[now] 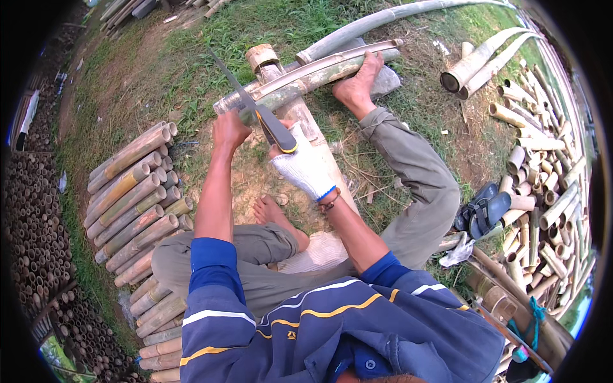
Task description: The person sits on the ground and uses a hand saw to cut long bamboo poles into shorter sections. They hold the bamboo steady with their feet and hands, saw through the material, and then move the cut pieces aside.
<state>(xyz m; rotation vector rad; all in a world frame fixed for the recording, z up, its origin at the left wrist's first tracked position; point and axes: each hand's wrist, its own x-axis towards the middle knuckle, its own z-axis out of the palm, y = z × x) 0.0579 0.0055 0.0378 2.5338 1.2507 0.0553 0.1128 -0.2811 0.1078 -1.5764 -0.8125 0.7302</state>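
Observation:
My right hand, in a white knit glove with a blue hem, is closed round the black and yellow handle of a handsaw. Its dark blade slants away to the far left, crossing a bamboo pole close to the pole's left end. Bare and closed, my left hand grips that same end, just left of the blade; its fingertips are partly hidden. My bare right foot presses on the pole's right part. Beneath the pole runs a thick bamboo support pointing toward me.
Cut bamboo pieces lie stacked on the left. Long bamboo poles stretch across the far side. A large heap of short bamboo offcuts spreads on the right, beside dark sandals. A grey stone sits by my right foot.

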